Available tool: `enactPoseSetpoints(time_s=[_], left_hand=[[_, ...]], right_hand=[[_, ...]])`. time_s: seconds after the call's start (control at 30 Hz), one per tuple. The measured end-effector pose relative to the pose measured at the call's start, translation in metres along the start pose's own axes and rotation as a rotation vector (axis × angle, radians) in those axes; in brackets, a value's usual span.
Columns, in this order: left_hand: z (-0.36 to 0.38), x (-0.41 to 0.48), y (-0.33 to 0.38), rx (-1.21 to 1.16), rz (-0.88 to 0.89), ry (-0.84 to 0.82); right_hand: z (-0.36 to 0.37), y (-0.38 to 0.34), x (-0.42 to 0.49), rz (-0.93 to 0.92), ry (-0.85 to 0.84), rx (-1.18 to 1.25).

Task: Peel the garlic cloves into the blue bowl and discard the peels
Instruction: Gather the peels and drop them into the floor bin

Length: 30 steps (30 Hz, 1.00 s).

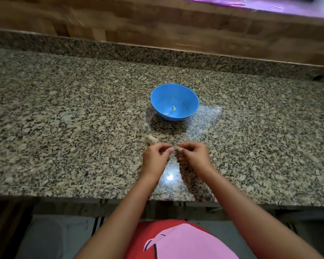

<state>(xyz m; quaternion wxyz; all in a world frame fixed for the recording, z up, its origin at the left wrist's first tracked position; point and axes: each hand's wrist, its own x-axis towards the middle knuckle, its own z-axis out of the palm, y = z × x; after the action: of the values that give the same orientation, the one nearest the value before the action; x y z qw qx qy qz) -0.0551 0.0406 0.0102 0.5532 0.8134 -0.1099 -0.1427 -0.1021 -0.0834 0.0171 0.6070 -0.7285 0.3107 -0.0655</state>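
We hold our left hand [155, 156] and right hand [194, 156] together over the granite counter [64, 118]. The curled fingertips of both pinch a small garlic clove [175, 149], mostly hidden. The garlic bulb [151, 140] lies on the counter just beyond the left hand. Farther away stands the blue bowl [166, 96], with two peeled cloves [174, 108] inside.

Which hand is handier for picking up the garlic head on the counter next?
Left. The garlic head lies just beyond the left hand, near its knuckles; the right hand sits farther to the side. Both pinch a small piece between them, likely a clove, so it must let go first.
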Motion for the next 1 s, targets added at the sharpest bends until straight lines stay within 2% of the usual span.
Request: enactPoseSetpoints(time_s=[0.07, 0.13, 0.27, 0.4, 0.7, 0.83, 1.0], left_hand=[[0.004, 0.001, 0.003, -0.200, -0.106, -0.034], [0.006, 0.003, 0.005, -0.297, -0.146, -0.032], [0.004, 0.009, 0.011, -0.383, -0.125, -0.058], [0.001, 0.010, 0.018, -0.488, -0.114, -0.146], [-0.003, 0.015, 0.017, -0.393, -0.156, -0.350], [0.002, 0.012, 0.016, -0.291, -0.095, -0.276], [0.003, 0.010, 0.017, -0.160, 0.042, -0.225]], right_hand=[[0.002, -0.003, -0.011, 0.038, -0.024, 0.208], [0.002, -0.008, -0.019, 0.045, -0.044, 0.324], [-0.006, -0.015, -0.018, 0.140, -0.122, 0.614], [-0.012, -0.023, -0.015, 0.212, -0.170, 0.700], [-0.016, -0.027, -0.014, 0.272, -0.206, 0.621], [-0.012, -0.028, -0.014, 0.274, -0.155, 0.629], [-0.004, -0.027, -0.014, 0.283, -0.101, 0.793]])
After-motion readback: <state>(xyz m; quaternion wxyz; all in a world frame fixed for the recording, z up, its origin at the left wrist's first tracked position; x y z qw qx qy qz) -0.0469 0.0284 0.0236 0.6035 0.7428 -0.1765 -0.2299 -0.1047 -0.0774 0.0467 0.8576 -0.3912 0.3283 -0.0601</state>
